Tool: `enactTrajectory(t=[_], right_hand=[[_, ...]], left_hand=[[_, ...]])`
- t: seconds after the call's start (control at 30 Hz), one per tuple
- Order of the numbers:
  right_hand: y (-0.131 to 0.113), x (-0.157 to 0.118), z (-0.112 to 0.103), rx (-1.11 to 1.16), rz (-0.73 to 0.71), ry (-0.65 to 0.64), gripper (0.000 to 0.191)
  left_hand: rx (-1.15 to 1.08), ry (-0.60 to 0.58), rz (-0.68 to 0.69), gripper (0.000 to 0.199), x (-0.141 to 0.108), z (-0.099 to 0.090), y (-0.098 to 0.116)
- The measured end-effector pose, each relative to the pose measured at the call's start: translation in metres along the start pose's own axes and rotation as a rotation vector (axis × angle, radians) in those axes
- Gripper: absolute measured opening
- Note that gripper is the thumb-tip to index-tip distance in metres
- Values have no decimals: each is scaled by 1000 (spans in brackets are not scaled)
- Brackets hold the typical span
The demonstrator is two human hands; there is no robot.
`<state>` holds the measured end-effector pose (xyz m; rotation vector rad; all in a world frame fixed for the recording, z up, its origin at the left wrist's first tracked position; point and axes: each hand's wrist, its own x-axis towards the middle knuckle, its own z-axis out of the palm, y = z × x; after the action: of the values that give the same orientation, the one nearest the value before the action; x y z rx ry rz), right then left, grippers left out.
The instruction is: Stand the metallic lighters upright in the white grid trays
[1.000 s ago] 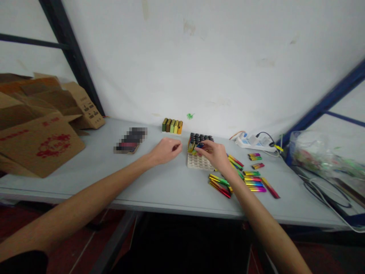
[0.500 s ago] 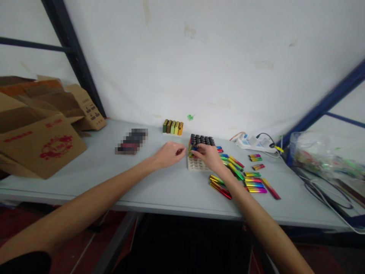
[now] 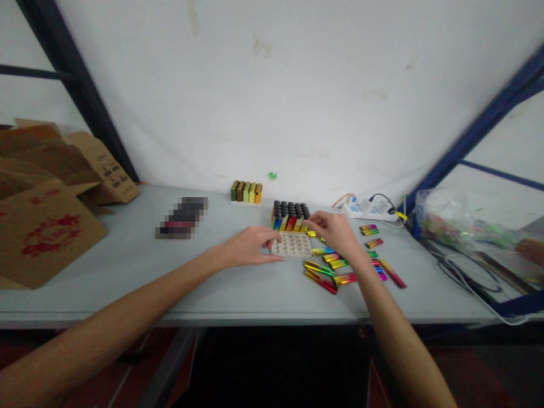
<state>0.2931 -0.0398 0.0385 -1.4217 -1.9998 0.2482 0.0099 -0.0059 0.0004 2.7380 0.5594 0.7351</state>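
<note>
From where I stand, the far rows of the pale tray [image 3: 291, 246] on the desk [image 3: 238, 292] hold upright, black-topped lighters [image 3: 290, 211], while its near rows show their holes. More loose lighters [image 3: 321, 280] lie scattered to the right, in shiny colours. A second block of lighters [image 3: 246, 192] stands behind, nearer the wall.

The left hand [image 3: 249, 247] is at the tray's left edge, its grip open, thumb and fingers apart. The right hand [image 3: 334, 231] is at the right front corner of the upright ones, fingertips close together; I can't tell whether its grip has hold of a lighter.

That hand and forearm hide some of the loose pieces. The dark item [image 3: 182, 218] on the left is pixelated past naming, and the cardboard box [image 3: 55, 243] is cut off at the side.
</note>
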Motion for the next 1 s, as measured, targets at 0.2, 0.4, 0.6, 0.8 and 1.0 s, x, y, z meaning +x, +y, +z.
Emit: enactTrajectory(t=[0.2, 0.4, 0.6, 0.8, 1.0], right_hand=[[61, -9, -42, -174, 55, -104, 17], [74, 7, -13, -253, 5, -240, 22], [78, 6, -5, -157, 35, -225, 25], [62, -4, -23, 56, 52, 23, 40], [37, -10, -24, 255, 102, 162, 56]], left_hand=[[71, -73, -92, 14, 2, 13, 1], [91, -50, -171, 18, 2, 17, -4], [114, -57, -186, 19, 5, 16, 0], [117, -54, -215, 20, 7, 16, 0], [134, -26, -303, 19, 13, 23, -8]])
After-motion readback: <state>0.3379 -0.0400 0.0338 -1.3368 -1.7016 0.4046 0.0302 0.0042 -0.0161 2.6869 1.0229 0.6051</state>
